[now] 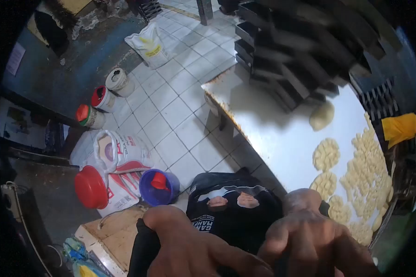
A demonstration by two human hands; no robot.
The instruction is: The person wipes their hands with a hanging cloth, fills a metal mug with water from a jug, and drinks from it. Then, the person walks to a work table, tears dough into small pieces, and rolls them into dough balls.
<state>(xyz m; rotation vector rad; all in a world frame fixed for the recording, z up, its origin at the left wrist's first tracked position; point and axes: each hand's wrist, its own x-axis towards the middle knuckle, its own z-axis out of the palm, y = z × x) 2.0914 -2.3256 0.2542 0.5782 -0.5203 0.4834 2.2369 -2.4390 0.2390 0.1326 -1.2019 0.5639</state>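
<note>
My left hand (pixel 189 251) is raised close to the camera at the bottom, its fingers stretched towards the right and partly cut off. Beside it, my right hand (pixel 309 235) has its fingers apart and pointing down, with nothing visible in them. Past my right hand lies a white-topped table (pixel 263 124). A smooth lump of dough (pixel 321 115) rests there, with several round dough clusters (pixel 326 153) in a row below it. Many small dough pieces (pixel 365 171) are spread along the table's right side.
Dark metal pans (pixel 291 60) are stacked high at the table's far end. On the tiled floor to the left stand a printed sack (pixel 129 150), a red basin (pixel 90 187), a blue bucket (pixel 148 196) with a red scoop (pixel 160 180), and lidded pails (pixel 120 83). A yellow cloth (pixel 400 129) hangs at right.
</note>
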